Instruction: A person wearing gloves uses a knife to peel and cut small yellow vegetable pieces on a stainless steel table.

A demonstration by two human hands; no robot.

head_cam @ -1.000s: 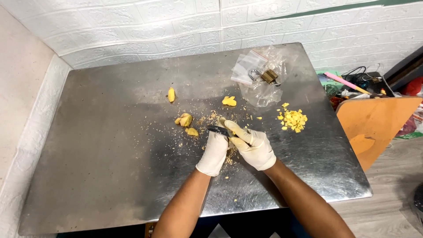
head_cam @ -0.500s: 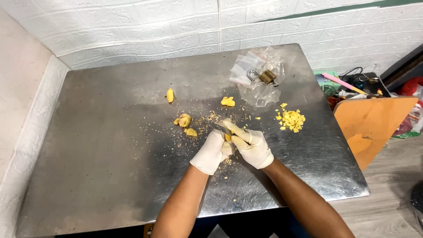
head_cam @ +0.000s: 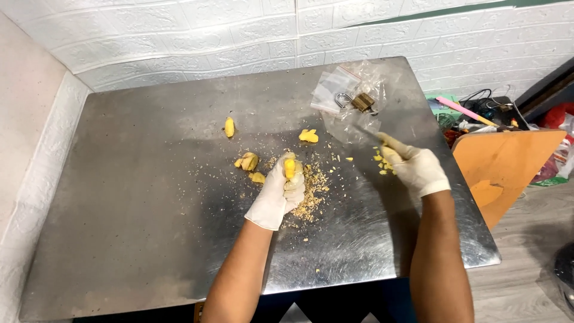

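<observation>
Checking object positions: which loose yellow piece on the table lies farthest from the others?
The small yellow piece lying alone at far left; the others cluster nearer the left hand.

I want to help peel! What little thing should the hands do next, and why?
Probably bring the right hand back beside the left hand. The left grips a yellow ginger piece over the peel scraps, while the right hovers apart over the cut yellow bits.

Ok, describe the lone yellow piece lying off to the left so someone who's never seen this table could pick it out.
Start at the steel table against the white brick wall. Left of the gloved left hand and its scatter of peelings, one small oval yellow piece lies alone on bare metal. Unlike the two-piece cluster nearer the hand, it stands apart with no scraps around it.
</observation>
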